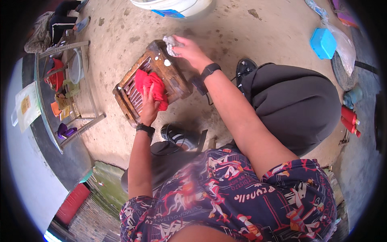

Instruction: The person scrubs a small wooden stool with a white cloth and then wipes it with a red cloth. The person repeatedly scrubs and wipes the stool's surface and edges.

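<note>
A worn brown wooden stool point(169, 69) with slats along one side and white spots on it lies tipped on the concrete floor in front of me. A bunched red cloth point(154, 87) rests against its slats, and my left hand point(149, 104) presses on the cloth with the fingers spread over it. Above the stool's upper right corner, my right hand point(189, 51) grips a crumpled whitish wad point(171, 46) between thumb and fingers; its material is not clear. Both wrists wear black bands.
A white bucket point(181, 6) stands at the top. On the left is a metal-framed rack point(87, 81) with a red item and basins. A blue plastic container point(323, 44), a clear bag point(343, 45) and red bottles point(349, 118) are at right. Another person point(60, 27) is at upper left.
</note>
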